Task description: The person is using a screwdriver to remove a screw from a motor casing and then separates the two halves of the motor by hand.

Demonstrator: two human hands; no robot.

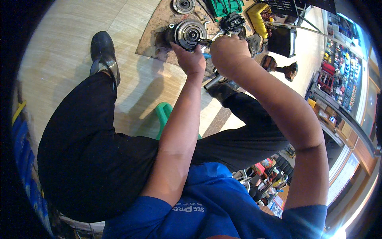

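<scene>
A round metal pulley assembly (pixel 191 35) with concentric rings sits on a stained brown board (pixel 153 42), its face turned up. My left hand (pixel 191 59) grips its near edge, thumb and fingers around the rim. My right hand (pixel 230 49) is closed in a fist just to the right, around what looks like a pair of pliers (pixel 204 41). Their dark tip reaches to the pulley's face near its centre; the rest is mostly hidden by my fist. A bit of blue, perhaps a handle, shows between my hands.
Beyond lie a second round pulley part (pixel 184 5), a green tool case (pixel 225 7), a black part (pixel 232 22) and a yellow tray (pixel 258 20). A cordless power tool (pixel 280 67) lies on the right. A green stool (pixel 163 113) stands below my left forearm.
</scene>
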